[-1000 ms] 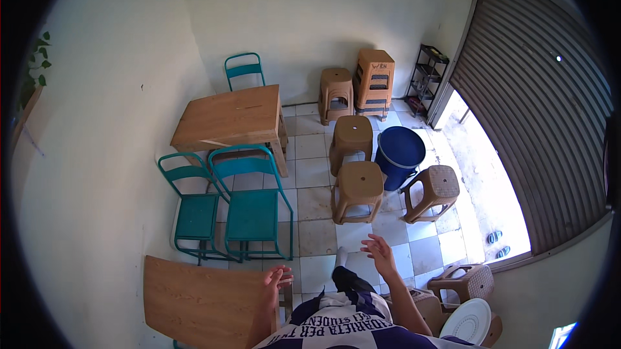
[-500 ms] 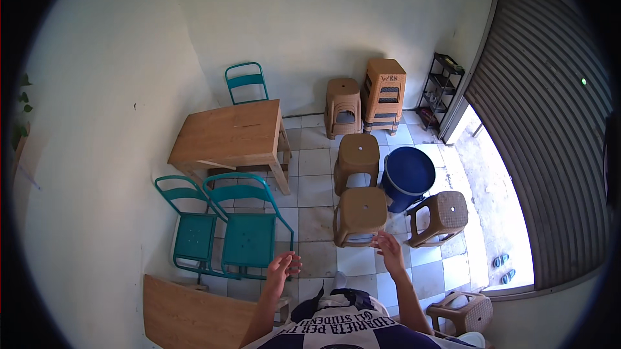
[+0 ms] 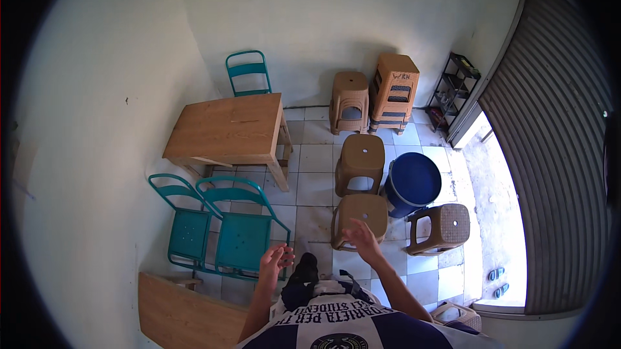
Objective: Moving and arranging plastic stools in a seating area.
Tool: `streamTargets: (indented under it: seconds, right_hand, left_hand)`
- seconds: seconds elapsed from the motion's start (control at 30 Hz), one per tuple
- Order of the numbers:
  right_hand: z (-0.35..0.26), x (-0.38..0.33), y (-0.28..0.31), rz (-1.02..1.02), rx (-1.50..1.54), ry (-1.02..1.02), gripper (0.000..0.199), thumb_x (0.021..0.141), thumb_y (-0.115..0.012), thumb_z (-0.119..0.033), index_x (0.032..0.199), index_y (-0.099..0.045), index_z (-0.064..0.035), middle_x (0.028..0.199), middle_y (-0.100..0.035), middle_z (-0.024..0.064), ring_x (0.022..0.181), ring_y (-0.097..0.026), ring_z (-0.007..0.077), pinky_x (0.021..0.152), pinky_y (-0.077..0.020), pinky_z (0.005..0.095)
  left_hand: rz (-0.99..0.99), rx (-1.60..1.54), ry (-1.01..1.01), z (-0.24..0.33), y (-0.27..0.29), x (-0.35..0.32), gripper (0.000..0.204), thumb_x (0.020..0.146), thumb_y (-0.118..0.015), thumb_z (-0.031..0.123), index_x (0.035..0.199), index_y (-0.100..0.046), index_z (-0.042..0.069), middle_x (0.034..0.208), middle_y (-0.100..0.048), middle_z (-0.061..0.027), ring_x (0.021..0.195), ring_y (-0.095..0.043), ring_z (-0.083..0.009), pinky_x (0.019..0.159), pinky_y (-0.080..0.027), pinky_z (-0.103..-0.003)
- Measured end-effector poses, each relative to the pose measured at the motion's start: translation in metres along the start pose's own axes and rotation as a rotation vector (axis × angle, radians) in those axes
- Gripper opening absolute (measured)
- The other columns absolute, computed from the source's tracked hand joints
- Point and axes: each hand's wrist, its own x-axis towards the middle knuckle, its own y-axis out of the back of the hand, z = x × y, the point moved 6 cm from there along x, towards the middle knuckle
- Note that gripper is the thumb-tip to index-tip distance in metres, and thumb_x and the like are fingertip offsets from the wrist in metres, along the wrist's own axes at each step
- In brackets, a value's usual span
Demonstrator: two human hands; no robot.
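My right hand (image 3: pixel 363 240) hangs in front of the nearest brown plastic stool (image 3: pixel 359 210), overlapping its near edge in the picture. Nothing is in it, and its fingers are apart; whether it touches the stool I cannot tell. Behind that stool stands a second brown stool (image 3: pixel 363 152), with a blue drum (image 3: pixel 414 179) just to their right. My left hand (image 3: pixel 277 258) is empty, its fingers loosely bent and apart. It is beside the seat of a green metal chair (image 3: pixel 243 243).
Another green chair (image 3: pixel 189 234) stands by the left wall, near a wooden table (image 3: pixel 226 122). Stacked stools (image 3: pixel 394 93) line the back wall beside a black rack (image 3: pixel 455 87). A patterned stool (image 3: pixel 453 225) is at right, near a roller shutter (image 3: pixel 550 142). A wooden tabletop (image 3: pixel 184 313) lies lower left.
My right hand has moved left and now overlaps the nearest stool. A dark-clad leg has come forward near my left hand. The whole view has shifted slightly.
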Motion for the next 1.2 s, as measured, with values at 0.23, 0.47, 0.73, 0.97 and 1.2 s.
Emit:
streamTargets:
  seconds: [0.23, 0.47, 0.73, 0.97, 1.2]
  right_hand:
    - [0.002, 0.063, 0.004, -0.023, 0.008, 0.077, 0.043, 0.099, -0.060, -0.012, 0.138, -0.043, -0.0041, 0.113, -0.067, 0.0110, 0.095, -0.067, 0.0174, 0.084, -0.0518, 0.0287]
    - [-0.018, 0.148, 0.007, 0.149, -0.069, -0.089, 0.041, 0.099, -0.059, -0.027, 0.137, -0.049, -0.0140, 0.114, -0.069, 0.0041, 0.097, -0.068, 0.0136, 0.078, -0.0506, 0.0288]
    - [-0.028, 0.253, -0.025, 0.196, -0.010, -0.064, 0.041, 0.099, -0.060, -0.029, 0.136, -0.050, -0.0129, 0.115, -0.069, 0.0045, 0.095, -0.068, 0.0132, 0.077, -0.0496, 0.0278]
    - [-0.027, 0.315, -0.019, 0.243, -0.004, -0.065, 0.041, 0.099, -0.059, -0.031, 0.135, -0.051, -0.0113, 0.115, -0.068, 0.0060, 0.095, -0.068, 0.0133, 0.075, -0.0485, 0.0254]
    - [-0.043, 0.392, 0.019, 0.404, 0.021, -0.040, 0.035, 0.102, -0.055, -0.028, 0.130, -0.056, -0.0071, 0.110, -0.070, 0.0061, 0.090, -0.068, 0.0135, 0.076, -0.0490, 0.0266]
  left_hand:
    - [-0.043, 0.004, -0.050, 0.033, -0.003, 0.087, 0.034, 0.101, -0.056, 0.027, 0.126, -0.057, 0.004, 0.112, -0.066, -0.0111, 0.096, -0.068, -0.0219, 0.079, -0.055, -0.035]
    - [-0.026, 0.004, -0.060, 0.071, 0.024, 0.171, 0.034, 0.101, -0.057, 0.028, 0.125, -0.058, 0.004, 0.113, -0.066, -0.0111, 0.097, -0.067, -0.0210, 0.079, -0.054, -0.034]
    - [-0.024, 0.039, -0.046, 0.116, 0.067, 0.265, 0.033, 0.101, -0.057, 0.028, 0.124, -0.058, 0.005, 0.113, -0.066, -0.0109, 0.097, -0.067, -0.0202, 0.079, -0.054, -0.033]
    - [-0.060, 0.117, -0.049, 0.149, 0.058, 0.349, 0.034, 0.101, -0.056, 0.028, 0.125, -0.057, 0.004, 0.113, -0.066, -0.0112, 0.097, -0.066, -0.0201, 0.080, -0.053, -0.032]
    - [-0.142, 0.129, -0.004, 0.158, 0.003, 0.426, 0.031, 0.101, -0.056, 0.027, 0.124, -0.058, 0.006, 0.114, -0.066, -0.0110, 0.099, -0.066, -0.0202, 0.083, -0.053, -0.033]
